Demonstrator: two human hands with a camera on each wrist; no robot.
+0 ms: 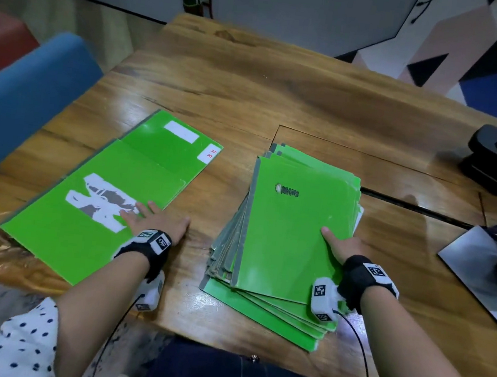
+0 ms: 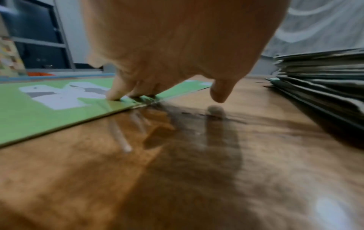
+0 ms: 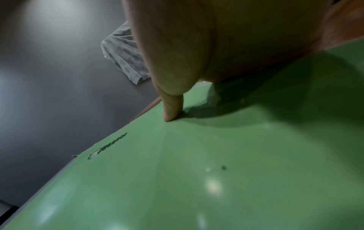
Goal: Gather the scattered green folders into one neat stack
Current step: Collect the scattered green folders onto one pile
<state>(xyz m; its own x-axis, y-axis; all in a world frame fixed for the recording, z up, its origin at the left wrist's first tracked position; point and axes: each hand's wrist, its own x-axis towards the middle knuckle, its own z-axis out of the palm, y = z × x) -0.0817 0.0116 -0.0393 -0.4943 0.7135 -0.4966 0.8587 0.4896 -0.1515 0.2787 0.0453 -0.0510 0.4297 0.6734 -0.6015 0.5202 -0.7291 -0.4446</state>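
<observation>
A thick, uneven stack of green folders lies right of centre on the wooden table. My right hand holds the top folder at its right edge. Its thumb presses on the cover and its fingers are hidden under the edge. To the left, three green folders overlap in a diagonal row: a near one with a torn white patch, a middle one, and a far one with white labels. My left hand rests straight fingers on the near folder's right edge, thumb over bare wood.
A blue seat and a red one stand off the table's left side. A black monitor stand and a silver base plate with cables fill the right edge. A narrow slot runs behind the stack.
</observation>
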